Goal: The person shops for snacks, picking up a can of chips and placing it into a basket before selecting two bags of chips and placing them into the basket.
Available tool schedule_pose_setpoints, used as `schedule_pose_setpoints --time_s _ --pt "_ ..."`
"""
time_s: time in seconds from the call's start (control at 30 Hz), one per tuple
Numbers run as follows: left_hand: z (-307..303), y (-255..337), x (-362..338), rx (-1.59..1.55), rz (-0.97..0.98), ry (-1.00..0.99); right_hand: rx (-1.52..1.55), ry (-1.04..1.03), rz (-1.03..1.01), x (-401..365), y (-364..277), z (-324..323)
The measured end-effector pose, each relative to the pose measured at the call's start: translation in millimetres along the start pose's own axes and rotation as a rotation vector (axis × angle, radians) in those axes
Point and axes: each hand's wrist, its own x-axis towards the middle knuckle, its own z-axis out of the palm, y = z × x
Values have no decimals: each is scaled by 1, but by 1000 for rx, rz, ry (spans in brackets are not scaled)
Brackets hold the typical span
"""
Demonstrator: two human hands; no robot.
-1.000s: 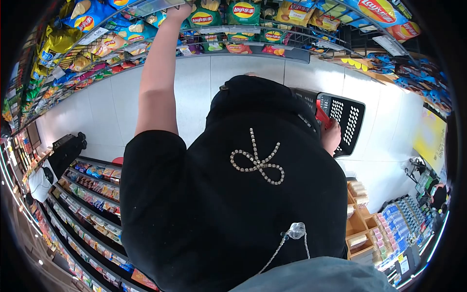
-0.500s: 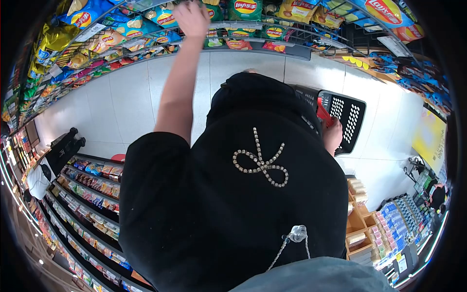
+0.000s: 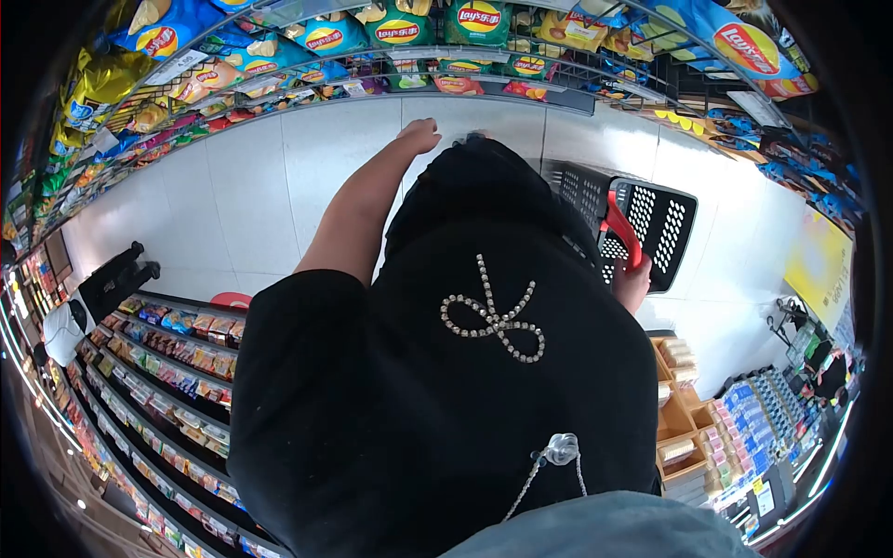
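My right hand is wrapped round the red handle of a black shopping basket, which has rows of holes in its walls and hangs at my right side. In front of my body, over the pale floor, my left hand looks curled closed, with no item visible in it. It is apart from the shelf ahead, where green Lay's chip bags and blue chip bags stand in a row.
Racks of snack bags curve across the front. Shelves of packaged goods line the left, where a person in white and black stands. Wooden bins and stacked blue packs are at the right, near a yellow sign.
My left hand has come back from the chip bags on the shelf toward my body. The basket's handle shows more fully, with my right hand still holding it.
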Motion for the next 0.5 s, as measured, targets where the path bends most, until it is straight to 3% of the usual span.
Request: schedule_pose_setpoints --time_s 0.07,0.13,0.17,0.2,0.3,0.5 --pt "6 -17 2 -36 -7 -78 -116 -71 233 -9 1 4" --pt "23 -38 3 58 25 -148 -173 22 211 -9 -6 6" --pt "37 -50 6 -131 -93 -212 -187 21 224 -7 -13 3" --pt "30 -41 -6 166 57 -211 -200 19 238 -6 -18 1" --pt "26 -37 -8 141 91 -364 -171 55 236 -5 -22 1" --pt "9 -21 9 221 116 -259 -163 34 284 -8 -28 -2"
